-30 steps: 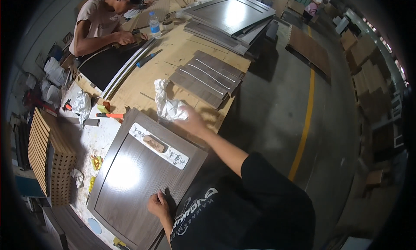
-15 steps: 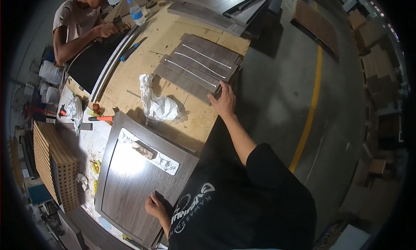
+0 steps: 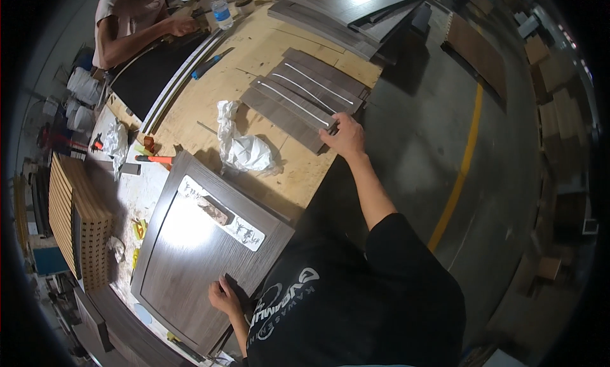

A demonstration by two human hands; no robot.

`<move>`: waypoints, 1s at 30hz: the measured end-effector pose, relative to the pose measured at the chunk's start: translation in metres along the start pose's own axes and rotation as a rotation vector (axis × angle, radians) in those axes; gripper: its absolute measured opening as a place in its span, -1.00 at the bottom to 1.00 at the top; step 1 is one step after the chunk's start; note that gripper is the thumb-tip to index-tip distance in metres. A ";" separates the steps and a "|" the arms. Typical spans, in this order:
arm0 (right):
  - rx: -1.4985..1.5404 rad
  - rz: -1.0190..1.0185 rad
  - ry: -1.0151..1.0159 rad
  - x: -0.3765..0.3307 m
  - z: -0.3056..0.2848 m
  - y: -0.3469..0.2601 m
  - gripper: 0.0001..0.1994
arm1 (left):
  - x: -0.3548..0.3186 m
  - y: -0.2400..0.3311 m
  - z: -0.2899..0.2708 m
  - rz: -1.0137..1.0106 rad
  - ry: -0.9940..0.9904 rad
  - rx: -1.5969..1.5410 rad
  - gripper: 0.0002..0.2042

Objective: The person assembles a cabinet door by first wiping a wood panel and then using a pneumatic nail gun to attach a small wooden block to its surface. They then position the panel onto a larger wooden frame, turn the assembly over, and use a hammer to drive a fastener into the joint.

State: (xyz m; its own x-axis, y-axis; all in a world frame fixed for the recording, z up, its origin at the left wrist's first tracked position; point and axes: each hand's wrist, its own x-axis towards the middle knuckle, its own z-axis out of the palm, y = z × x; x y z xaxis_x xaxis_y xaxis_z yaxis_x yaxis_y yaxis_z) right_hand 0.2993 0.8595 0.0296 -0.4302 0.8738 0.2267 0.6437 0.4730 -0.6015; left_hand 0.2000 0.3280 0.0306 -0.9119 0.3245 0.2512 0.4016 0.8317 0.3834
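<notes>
plywood workbench point(image 3: 267, 55) in a workshop with a concrete floor and a yellow floor line; everything sits on that pale top. the right hand point(image 3: 346, 137) reaches far forward, arm nearly straight, and its fingers close over the near end of the grey slats point(image 3: 302, 97), a small stack of long strips with pale stripes. their long axis runs away from the hand, up and to the left, so the grip is at the end nearest the person, not the middle. the left hand point(image 3: 223, 297) stays close to the body, pressed flat on the near edge of the dark cabinet door point(image 3: 190, 252), not clasping it. a crumpled white cloth point(image 3: 244, 148) lies between door and slats. another person point(image 3: 136, 17) works at the far left corner beside a water bottle point(image 3: 220, 10).
</notes>
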 end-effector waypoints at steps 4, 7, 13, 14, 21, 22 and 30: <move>0.507 0.297 -0.183 0.006 -0.003 -0.007 -0.57 | 0.015 0.026 -0.022 -0.319 -0.149 -0.530 -0.76; 0.977 0.369 -0.549 -0.017 -0.003 -0.030 -0.65 | 0.039 0.055 -0.036 -0.203 -0.181 -0.562 -0.85; 1.471 0.398 -1.158 -0.113 0.018 -0.137 -0.60 | 0.098 0.122 -0.026 -0.145 -0.186 -1.026 -0.52; 1.454 0.364 -1.248 -0.126 0.019 -0.154 -0.59 | 0.104 0.130 -0.023 -0.160 -0.135 -1.151 -0.48; 1.203 0.252 -1.436 -0.184 0.021 -0.205 -0.57 | 0.095 0.117 -0.029 -0.456 0.042 -1.308 -0.49; 1.121 0.139 -1.427 -0.186 0.022 -0.204 -0.54 | 0.090 0.111 -0.030 -0.490 0.047 -1.291 -0.49; 0.407 -0.795 -0.690 -0.117 0.070 -0.214 -0.39 | 0.061 0.090 -0.014 -0.338 0.202 -0.263 -0.49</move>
State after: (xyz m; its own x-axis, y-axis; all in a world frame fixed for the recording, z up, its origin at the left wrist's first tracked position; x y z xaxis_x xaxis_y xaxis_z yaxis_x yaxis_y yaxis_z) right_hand 0.1678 0.6481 0.0781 -0.9649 0.0317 0.2607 -0.1690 0.6849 -0.7087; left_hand 0.1820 0.4162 0.0928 -0.9710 -0.0606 0.2315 0.1166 0.7250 0.6788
